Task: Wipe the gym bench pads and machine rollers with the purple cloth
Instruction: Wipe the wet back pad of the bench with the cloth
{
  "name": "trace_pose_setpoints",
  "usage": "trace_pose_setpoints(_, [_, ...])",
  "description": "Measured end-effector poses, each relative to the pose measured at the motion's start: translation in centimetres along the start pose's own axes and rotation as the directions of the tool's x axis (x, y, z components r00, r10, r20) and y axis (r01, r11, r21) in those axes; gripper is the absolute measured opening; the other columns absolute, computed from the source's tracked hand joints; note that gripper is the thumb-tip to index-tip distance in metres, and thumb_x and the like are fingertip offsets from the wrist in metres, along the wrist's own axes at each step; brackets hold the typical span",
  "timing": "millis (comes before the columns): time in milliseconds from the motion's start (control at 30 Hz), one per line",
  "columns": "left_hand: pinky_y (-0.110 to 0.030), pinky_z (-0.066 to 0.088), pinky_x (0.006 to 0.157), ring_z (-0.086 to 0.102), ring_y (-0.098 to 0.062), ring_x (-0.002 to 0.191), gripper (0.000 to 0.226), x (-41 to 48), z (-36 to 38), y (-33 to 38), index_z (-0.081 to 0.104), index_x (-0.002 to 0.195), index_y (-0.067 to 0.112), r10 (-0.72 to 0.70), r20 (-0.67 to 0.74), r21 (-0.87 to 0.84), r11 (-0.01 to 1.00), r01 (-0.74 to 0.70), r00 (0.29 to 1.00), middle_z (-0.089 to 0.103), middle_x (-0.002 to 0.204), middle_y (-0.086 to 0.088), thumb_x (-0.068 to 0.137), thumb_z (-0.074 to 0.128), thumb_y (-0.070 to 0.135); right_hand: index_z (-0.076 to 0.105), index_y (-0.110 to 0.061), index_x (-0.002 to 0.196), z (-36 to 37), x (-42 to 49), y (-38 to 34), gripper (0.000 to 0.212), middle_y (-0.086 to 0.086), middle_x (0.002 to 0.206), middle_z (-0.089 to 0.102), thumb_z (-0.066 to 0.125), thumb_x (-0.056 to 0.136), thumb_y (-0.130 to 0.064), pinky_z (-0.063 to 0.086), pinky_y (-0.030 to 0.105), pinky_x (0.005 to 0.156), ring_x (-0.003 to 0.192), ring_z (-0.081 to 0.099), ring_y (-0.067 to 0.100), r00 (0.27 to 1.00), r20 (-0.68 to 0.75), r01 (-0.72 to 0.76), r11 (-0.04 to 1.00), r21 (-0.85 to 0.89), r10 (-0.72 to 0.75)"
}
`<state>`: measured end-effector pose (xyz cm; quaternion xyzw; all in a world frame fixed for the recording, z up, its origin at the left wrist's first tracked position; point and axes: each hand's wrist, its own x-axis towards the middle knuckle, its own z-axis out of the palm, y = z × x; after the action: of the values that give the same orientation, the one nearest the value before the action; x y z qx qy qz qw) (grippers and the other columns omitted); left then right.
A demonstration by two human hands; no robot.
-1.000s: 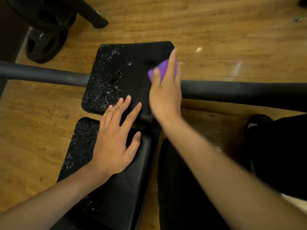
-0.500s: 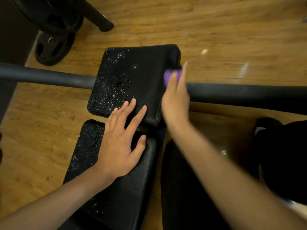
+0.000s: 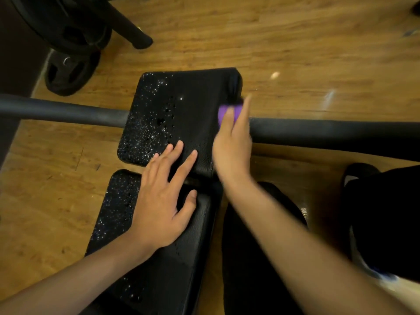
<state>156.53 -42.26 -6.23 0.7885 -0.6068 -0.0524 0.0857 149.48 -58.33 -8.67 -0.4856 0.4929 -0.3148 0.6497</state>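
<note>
Purple cloth [image 3: 223, 112], pressed under the straight-fingered right hand [image 3: 233, 151], has slid from atop the black droplet-speckled bench pad [image 3: 181, 114] to its right edge, centre frame; the left hand [image 3: 161, 205] stays flat, fingers spread.

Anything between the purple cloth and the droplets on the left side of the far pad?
Nothing visible. The cloth, under the right hand at the pad's right edge, has bare pad between it and the droplets. The left hand's fingers rest only on the near edge.
</note>
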Motion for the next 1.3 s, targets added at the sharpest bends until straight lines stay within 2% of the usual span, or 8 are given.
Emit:
trace_pose_setpoints(133, [-0.055,0.017,0.127,0.02,-0.027,0.158,0.063,-0.1,-0.1,-0.2,0.038,0.16,0.016,0.003,0.006,0.003,1.0,-0.003,1.0,0.029,0.168,-0.01,0.101,0.044,0.037,0.033,-0.025,0.159,-0.1,11.7,-2.2,0.064,0.004,0.157,0.046,0.03,0.101,-0.052,0.027,0.034,0.122,0.144,0.042,0.024,0.994,0.068,-0.095,0.991,0.096,0.089])
trace_pose_setpoints(433, [-0.05,0.014,0.129,0.017,-0.025,0.16,0.065,0.0,0.1,0.0,0.036,0.161,0.019,-0.001,0.004,0.013,1.0,0.001,1.0,0.027,0.169,-0.01,0.099,0.047,0.036,-0.003,-0.045,0.157,-0.3,-8.6,2.6,0.06,-0.002,0.172,0.01,0.027,0.105,-0.049,0.014,-0.002,0.105,0.155,0.014,0.01,0.999,-0.009,0.048,0.999,-0.001,-0.048])
trace_pose_setpoints(633, [-0.054,0.017,0.127,0.022,-0.028,0.158,0.063,0.2,0.1,0.1,0.038,0.16,0.016,0.009,-0.016,0.007,1.0,-0.009,1.0,0.029,0.167,-0.011,0.1,0.046,0.036,0.003,-0.028,0.165,-0.4,6.4,-1.9,0.06,0.008,0.17,0.018,0.031,0.112,-0.037,0.023,0.03,0.117,0.155,0.021,0.024,0.992,0.026,0.122,0.988,-0.099,-0.12])
trace_pose_setpoints(767, [-0.054,0.017,0.127,0.02,-0.028,0.158,0.064,-0.3,0.1,0.2,0.037,0.16,0.017,0.004,0.011,0.008,1.0,-0.004,1.0,0.028,0.168,-0.012,0.1,0.046,0.035,0.002,-0.033,0.164,-0.2,0.0,0.4,0.062,0.006,0.172,0.009,0.034,0.111,-0.031,0.024,0.03,0.118,0.157,0.013,0.021,0.983,0.008,0.185,0.976,-0.117,-0.185])
trace_pose_setpoints(900, [-0.053,0.014,0.128,0.016,-0.025,0.16,0.063,-0.1,-0.3,-0.1,0.036,0.161,0.018,-0.013,0.012,0.002,1.0,0.013,1.0,0.026,0.169,-0.01,0.101,0.043,0.039,-0.005,-0.052,0.158,0.1,-9.1,2.7,0.064,-0.005,0.172,-0.008,0.033,0.11,-0.036,0.03,0.045,0.123,0.159,0.001,0.016,0.99,0.031,0.14,0.983,-0.117,-0.137])
trace_pose_setpoints(1033, [-0.053,0.016,0.128,0.017,-0.026,0.159,0.063,0.0,-0.1,0.0,0.036,0.161,0.017,-0.003,0.011,-0.002,1.0,0.003,1.0,0.027,0.169,-0.01,0.101,0.045,0.036,0.004,-0.037,0.163,0.0,-2.6,0.9,0.065,0.011,0.172,0.0,0.039,0.11,-0.028,0.026,0.052,0.123,0.158,0.007,0.028,0.981,0.004,0.191,0.952,-0.238,-0.196])
trace_pose_setpoints(1133, [-0.053,0.016,0.128,0.019,-0.027,0.158,0.063,-0.1,-0.1,-0.1,0.037,0.16,0.017,-0.003,0.001,0.005,1.0,0.003,1.0,0.028,0.168,-0.01,0.101,0.045,0.036,0.006,-0.038,0.163,0.6,3.2,-0.2,0.063,0.009,0.171,0.006,0.039,0.109,-0.032,0.038,0.055,0.116,0.154,0.022,0.033,0.974,0.005,0.221,0.95,-0.221,-0.225])
trace_pose_setpoints(1300, [-0.054,0.016,0.128,0.018,-0.027,0.159,0.063,-0.6,0.0,-0.1,0.036,0.161,0.017,-0.002,0.014,0.004,1.0,0.002,1.0,0.027,0.169,-0.01,0.101,0.045,0.036,0.008,-0.043,0.162,0.5,-2.5,2.2,0.059,0.001,0.171,0.01,0.033,0.11,-0.033,0.036,0.05,0.117,0.156,0.02,0.022,0.971,-0.04,0.23,0.964,-0.133,-0.238])
